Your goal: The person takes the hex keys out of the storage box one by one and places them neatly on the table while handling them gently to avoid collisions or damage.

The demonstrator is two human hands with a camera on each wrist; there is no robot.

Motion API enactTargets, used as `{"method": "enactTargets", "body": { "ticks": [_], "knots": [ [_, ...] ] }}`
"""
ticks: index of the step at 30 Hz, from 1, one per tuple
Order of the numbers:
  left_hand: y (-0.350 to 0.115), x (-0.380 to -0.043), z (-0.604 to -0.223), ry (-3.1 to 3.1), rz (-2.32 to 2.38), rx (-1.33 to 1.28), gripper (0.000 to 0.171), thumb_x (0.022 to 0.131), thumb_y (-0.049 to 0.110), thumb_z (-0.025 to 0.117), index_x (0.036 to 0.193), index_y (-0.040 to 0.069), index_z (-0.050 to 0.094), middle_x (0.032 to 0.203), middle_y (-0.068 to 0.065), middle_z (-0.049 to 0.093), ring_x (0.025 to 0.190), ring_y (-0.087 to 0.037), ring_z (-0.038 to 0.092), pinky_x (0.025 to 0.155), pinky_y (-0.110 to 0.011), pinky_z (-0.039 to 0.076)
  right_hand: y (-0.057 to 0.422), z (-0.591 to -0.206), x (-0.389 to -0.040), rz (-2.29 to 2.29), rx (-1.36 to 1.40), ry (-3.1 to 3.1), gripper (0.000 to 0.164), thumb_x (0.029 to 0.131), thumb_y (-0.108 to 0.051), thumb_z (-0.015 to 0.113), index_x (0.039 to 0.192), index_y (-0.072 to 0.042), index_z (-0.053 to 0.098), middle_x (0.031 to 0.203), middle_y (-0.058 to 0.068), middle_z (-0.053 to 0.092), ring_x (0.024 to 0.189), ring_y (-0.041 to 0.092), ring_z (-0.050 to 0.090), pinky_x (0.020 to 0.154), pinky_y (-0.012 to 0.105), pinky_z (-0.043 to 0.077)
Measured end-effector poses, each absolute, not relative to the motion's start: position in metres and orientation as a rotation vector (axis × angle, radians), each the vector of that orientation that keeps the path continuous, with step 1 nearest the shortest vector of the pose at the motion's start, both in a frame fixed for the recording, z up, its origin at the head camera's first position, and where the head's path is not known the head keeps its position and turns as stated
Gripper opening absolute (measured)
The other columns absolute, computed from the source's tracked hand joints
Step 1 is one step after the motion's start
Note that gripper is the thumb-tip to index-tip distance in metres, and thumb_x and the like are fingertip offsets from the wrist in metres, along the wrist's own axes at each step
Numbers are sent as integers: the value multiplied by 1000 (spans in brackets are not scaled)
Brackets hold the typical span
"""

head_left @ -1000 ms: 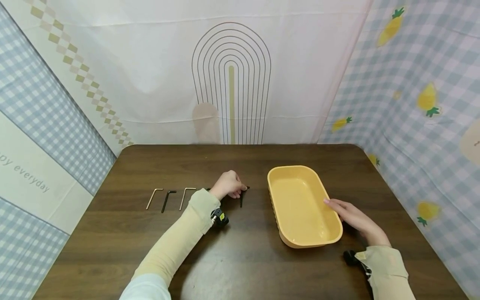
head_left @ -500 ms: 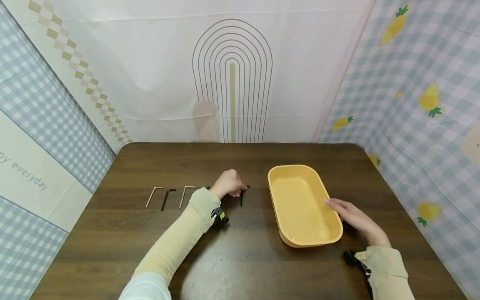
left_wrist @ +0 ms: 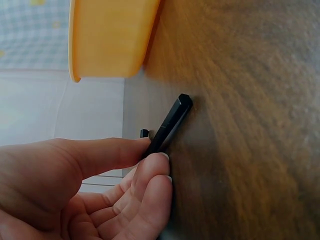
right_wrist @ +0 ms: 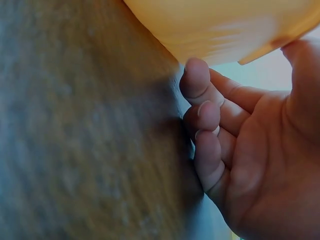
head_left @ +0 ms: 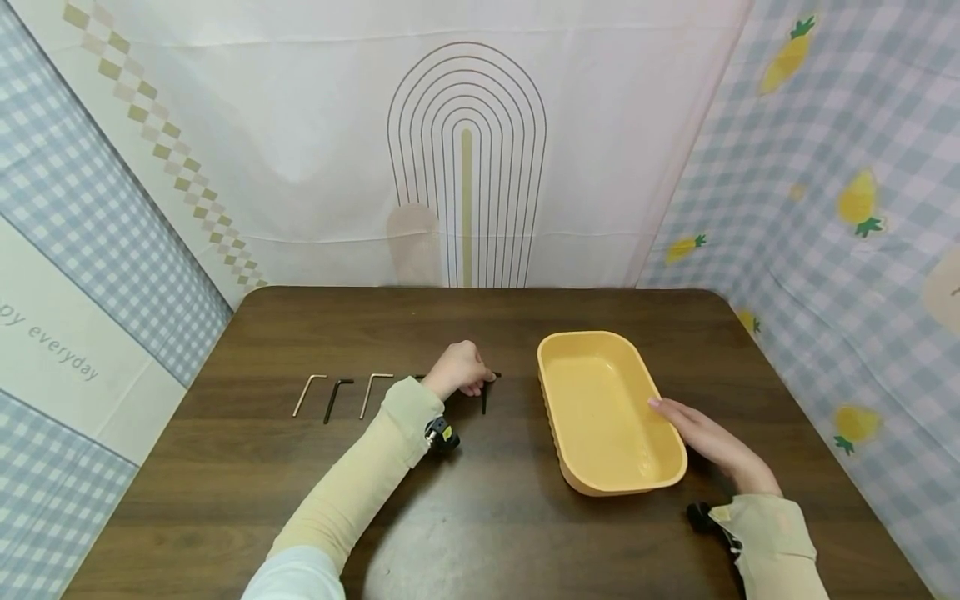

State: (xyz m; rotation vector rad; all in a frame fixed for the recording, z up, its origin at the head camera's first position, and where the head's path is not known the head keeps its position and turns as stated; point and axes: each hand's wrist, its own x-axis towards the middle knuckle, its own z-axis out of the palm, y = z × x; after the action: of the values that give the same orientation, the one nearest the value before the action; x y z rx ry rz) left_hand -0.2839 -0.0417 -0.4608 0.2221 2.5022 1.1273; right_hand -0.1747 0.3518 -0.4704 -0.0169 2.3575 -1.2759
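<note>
In the head view my left hand (head_left: pixel 461 368) is at the middle of the table, pinching a black hex key (head_left: pixel 484 400) between thumb and fingertips. The left wrist view shows the key's long arm (left_wrist: pixel 172 117) sticking out past the fingertips, close over the wood, with its short bent end just behind the thumb. My right hand (head_left: pixel 708 433) holds the right side of a yellow plastic basket (head_left: pixel 600 417), thumb over the rim. From the right wrist, its curled fingers (right_wrist: pixel 207 150) show low beside the basket's outer wall (right_wrist: pixel 220 30).
Left of my left hand lie a gold hex key (head_left: pixel 305 395), a black hex key (head_left: pixel 332 404) and another gold hex key (head_left: pixel 367 395) in a row. One more black piece (head_left: pixel 420 377) is mostly hidden by the left wrist. Printed curtains stand behind the brown table (head_left: pixel 465 525).
</note>
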Motion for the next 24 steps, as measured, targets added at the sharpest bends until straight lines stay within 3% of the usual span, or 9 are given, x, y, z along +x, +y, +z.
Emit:
{"method": "enactTargets", "body": {
  "ticks": [8, 24],
  "knots": [
    [-42, -284, -462, 2489, 1149, 192, 21, 87, 9, 78, 69, 0, 71, 55, -6, 64, 44, -13, 61, 48, -27, 56, 351, -471, -173, -1283, -13, 2368, 81, 107, -53, 34, 154, 11, 20, 152, 32, 37, 141, 43, 34, 113, 59, 30],
    [-41, -283, -461, 2494, 1138, 192, 20, 87, 7, 76, 69, 1, 69, 54, -6, 63, 44, -12, 60, 48, -26, 56, 349, -470, -171, -1277, 10, 2364, 83, 107, -55, 33, 154, 12, 19, 149, 31, 41, 138, 41, 40, 112, 59, 31]
  ]
}}
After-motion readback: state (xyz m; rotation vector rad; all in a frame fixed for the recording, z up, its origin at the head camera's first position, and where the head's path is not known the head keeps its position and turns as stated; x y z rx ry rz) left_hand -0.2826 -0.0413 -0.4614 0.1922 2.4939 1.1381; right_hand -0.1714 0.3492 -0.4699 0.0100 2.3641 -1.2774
